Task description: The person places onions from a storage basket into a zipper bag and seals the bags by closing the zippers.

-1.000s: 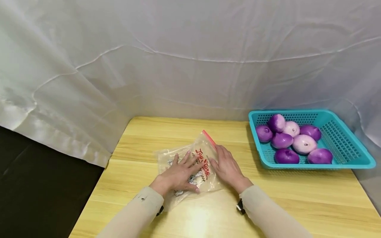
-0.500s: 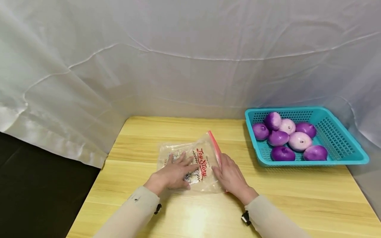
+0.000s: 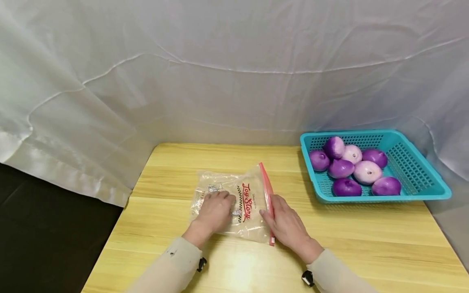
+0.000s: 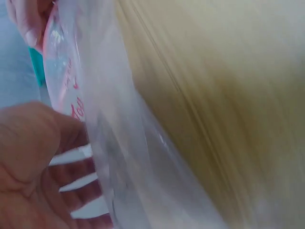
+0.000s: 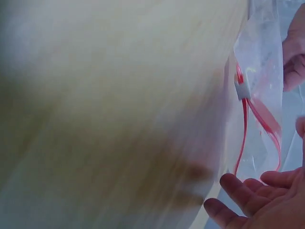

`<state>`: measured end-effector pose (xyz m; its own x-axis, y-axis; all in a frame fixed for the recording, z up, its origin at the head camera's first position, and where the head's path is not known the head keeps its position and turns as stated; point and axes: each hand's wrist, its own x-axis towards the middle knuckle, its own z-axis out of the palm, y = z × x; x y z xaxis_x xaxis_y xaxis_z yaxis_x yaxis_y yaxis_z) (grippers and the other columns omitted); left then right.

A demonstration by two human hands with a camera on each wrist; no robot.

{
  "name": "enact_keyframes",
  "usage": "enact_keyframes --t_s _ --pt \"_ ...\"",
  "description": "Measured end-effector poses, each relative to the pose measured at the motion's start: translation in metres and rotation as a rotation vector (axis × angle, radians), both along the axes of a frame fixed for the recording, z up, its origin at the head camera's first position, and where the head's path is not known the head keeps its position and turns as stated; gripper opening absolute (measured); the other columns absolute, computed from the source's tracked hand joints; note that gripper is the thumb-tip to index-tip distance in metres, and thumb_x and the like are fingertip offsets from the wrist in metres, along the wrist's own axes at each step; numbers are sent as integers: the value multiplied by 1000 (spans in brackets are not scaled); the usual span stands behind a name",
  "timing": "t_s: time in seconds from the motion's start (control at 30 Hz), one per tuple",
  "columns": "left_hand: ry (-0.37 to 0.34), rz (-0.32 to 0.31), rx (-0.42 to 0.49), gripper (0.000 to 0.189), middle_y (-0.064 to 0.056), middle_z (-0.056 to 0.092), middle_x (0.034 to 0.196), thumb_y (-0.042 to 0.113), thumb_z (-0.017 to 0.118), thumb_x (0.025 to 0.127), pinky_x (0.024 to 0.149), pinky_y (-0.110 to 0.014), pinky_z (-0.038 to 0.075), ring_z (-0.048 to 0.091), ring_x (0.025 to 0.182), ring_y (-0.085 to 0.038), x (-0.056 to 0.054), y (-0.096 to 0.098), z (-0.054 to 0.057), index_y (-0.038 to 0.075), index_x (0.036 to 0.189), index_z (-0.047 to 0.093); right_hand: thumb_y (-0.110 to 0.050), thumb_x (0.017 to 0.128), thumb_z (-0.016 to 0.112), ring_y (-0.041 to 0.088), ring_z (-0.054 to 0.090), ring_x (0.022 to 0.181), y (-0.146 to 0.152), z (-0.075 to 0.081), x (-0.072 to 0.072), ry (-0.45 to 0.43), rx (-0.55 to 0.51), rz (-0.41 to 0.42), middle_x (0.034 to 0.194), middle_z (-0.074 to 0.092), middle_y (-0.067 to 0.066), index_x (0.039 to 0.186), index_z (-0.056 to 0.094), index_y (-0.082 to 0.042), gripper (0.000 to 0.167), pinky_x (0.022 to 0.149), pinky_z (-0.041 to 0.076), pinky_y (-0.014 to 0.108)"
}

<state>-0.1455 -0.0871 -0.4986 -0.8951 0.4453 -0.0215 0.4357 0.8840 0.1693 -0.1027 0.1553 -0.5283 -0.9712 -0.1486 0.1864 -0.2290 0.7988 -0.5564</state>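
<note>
A clear zip bag (image 3: pixel 253 228) with red "Toy Story" lettering lies flat on the wooden table, its red slider edge (image 3: pixel 266 183) facing right. My left hand (image 3: pixel 214 211) rests on the bag's left half with bent fingers; in the left wrist view those fingertips are hidden by the plastic. At the red edge, my right hand (image 3: pixel 289 226) touches the bag with its thumb laid over the strip. The right wrist view shows its fingers (image 5: pixel 248 198) spread beside the bag. There the red strips part near the white slider (image 5: pixel 243 90).
At the right stands a teal basket (image 3: pixel 432 191) holding several purple and pale onions (image 3: pixel 368 172). A pale curtain (image 3: pixel 234 101) hangs behind the wooden table (image 3: pixel 176 158). The table's left edge drops to a dark area (image 3: pixel 47 228).
The bag has turned and smoothed out, its red edge shifting right. My left fingers have gone from spread to bent. My right hand has moved slightly right and down.
</note>
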Motion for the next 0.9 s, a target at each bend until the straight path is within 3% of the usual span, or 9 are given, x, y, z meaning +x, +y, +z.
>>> enact_keyframes --t_s 0.17,0.33,0.6,0.73,0.9 --pt "140 76 83 15 -7 72 106 20 67 99 92 -49 55 65 97 -27 3 27 2 11 109 74 -32 109 54 40 65 123 12 1 -3 0 -13 -45 141 61 20 145 55 0 48 101 54 58" --pt "200 89 102 17 -4 71 100 26 63 101 82 -39 52 62 91 -22 1 62 9 12 105 73 -24 106 57 44 62 126 25 1 -9 43 21 -75 135 63 26 141 55 7 47 107 49 59" --pt "224 106 -63 33 -2 66 94 43 57 103 76 -38 45 57 87 -22 -11 109 16 13 108 70 -22 102 67 42 62 118 30 -3 -17 77 72 -89 123 67 24 132 60 7 42 103 50 57" --pt "216 143 -137 33 -3 64 91 44 54 103 75 -41 44 58 87 -24 -17 121 13 14 102 69 -23 101 67 40 63 113 27 -4 -18 49 90 -100 117 68 21 128 62 6 40 98 51 56" --pt "153 165 -250 41 -4 63 91 49 52 103 78 -42 46 57 87 -24 -18 128 14 12 108 69 -25 101 66 39 62 111 27 -6 -18 22 121 -103 115 69 20 126 64 5 39 96 51 56"
